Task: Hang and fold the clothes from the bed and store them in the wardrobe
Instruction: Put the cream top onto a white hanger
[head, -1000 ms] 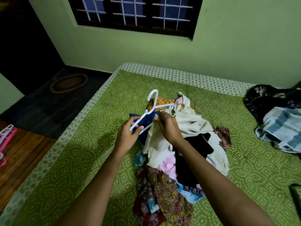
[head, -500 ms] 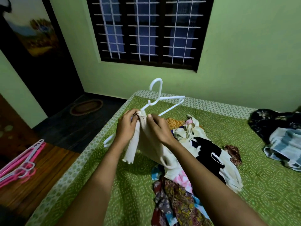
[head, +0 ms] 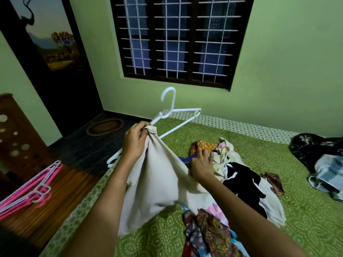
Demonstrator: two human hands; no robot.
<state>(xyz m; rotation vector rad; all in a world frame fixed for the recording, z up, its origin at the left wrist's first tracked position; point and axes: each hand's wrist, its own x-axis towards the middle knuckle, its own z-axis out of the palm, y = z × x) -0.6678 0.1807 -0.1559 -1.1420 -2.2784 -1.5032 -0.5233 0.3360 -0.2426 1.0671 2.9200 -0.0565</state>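
Bed (head: 306, 219): green bedspread with a pale dotted pattern and a paler border along the far and left edges.

Window (head: 178, 39): dark frame, white grille, in the green wall beyond the far edge.

Clothes pile (head: 209, 230): loose heap from mid-bed to the near edge. Black piece with white trim, brown and maroon prints, pink, light blue, an orange print at the far end.

Cream garment (head: 157, 179): lifted off the bedspread near the left edge, top bunched at the left hand, body hanging slack. Right side runs taut down to the right hand. Lower hem trails into the pile.

Second heap (head: 319, 154): dark floral cloth and a blue-grey striped piece, at the right edge, well apart from the main pile.

Pink and white hangers (head: 37, 184): a stack on the wooden floor (head: 55, 210) off the left edge.

White hanger (head: 185, 110): in the air over the left edge, hook up, tilted. One arm passes into the left hand.

Left hand (head: 134, 140): raised, fingers curled tight round the bunched cream cloth and the hanger arm together.

Right hand (head: 201, 166): lower, at the far end of the pile, against the cream cloth. Fingers point forward onto the clothes. Thumb hidden; cannot tell whether it grips.
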